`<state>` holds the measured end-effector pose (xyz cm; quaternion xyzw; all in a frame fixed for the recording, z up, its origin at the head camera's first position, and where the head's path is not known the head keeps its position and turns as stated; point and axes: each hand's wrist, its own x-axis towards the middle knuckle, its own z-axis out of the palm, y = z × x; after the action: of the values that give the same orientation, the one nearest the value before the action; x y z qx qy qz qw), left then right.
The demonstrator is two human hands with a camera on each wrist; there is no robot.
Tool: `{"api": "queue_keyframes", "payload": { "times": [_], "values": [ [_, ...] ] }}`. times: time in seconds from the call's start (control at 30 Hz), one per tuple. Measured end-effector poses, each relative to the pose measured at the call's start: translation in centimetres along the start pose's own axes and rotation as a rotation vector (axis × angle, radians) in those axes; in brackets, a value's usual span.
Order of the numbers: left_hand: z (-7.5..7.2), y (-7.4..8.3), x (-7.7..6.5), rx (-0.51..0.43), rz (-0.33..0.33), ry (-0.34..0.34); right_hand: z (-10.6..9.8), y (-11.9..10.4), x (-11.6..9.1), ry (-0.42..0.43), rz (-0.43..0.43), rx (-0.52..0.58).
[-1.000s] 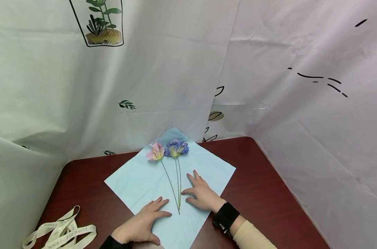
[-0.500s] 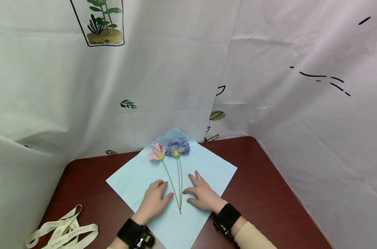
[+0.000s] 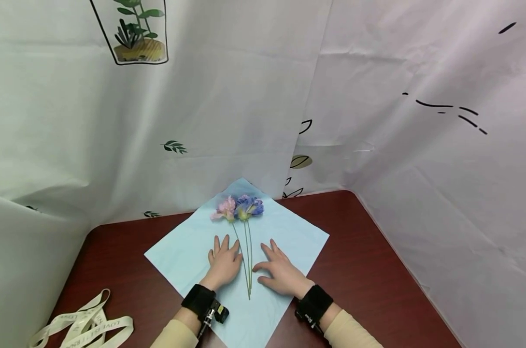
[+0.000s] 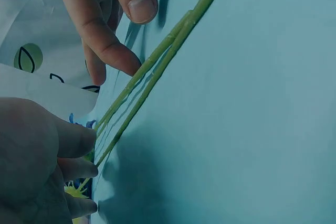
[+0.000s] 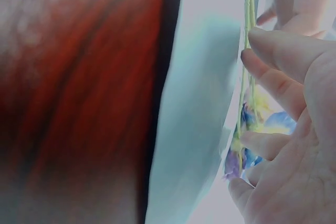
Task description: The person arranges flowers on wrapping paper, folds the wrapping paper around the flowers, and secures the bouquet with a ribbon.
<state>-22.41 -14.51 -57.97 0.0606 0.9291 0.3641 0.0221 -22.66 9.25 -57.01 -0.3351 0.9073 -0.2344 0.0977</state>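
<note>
A pink flower [image 3: 226, 209] and a blue-purple flower [image 3: 248, 208] lie side by side on a square of light blue paper [image 3: 289, 227]. Their thin green stems [image 4: 137, 82] converge toward the near end. My left hand [image 3: 225, 266] lies on the paper left of the stems, fingers spread and straight, its thumb side against the pink flower's stem. On the other side, my right hand [image 3: 281, 273] rests with extended fingers, index fingertip right at the stems. In the right wrist view, the right hand's fingers [image 5: 281, 87] overlap the stems, and blue petals show behind them.
The paper lies cornerwise on a dark red wooden table [image 3: 367, 270]. A loose heap of cream printed ribbon [image 3: 86, 324] sits at the front left. White patterned cloth [image 3: 228, 96] hangs behind the table and along its sides.
My left hand has moved forward and right across the paper to the stems. The pink flower has shifted right, up against the blue-purple one. My right hand has stayed in place.
</note>
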Motion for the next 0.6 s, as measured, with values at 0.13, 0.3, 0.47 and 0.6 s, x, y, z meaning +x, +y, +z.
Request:
{"api": "queue_keyframes", "payload": {
  "times": [0.13, 0.3, 0.47, 0.6],
  "values": [
    [0.2, -0.2, 0.2, -0.038, -0.014, 0.008, 0.1, 0.1, 0.1, -0.007, 0.003, 0.003],
    [0.0, -0.3, 0.1, -0.065, -0.012, 0.036, 0.1, -0.1, 0.2, -0.007, -0.017, 0.001],
    [0.2, -1.0, 0.4, -0.046, -0.026, 0.050, 0.0, -0.3, 0.3, -0.006, -0.031, -0.003],
    [0.5, -1.6, 0.6, -0.052, -0.021, 0.058, -0.1, -0.3, 0.3, -0.005, -0.040, -0.017]
  ]
}}
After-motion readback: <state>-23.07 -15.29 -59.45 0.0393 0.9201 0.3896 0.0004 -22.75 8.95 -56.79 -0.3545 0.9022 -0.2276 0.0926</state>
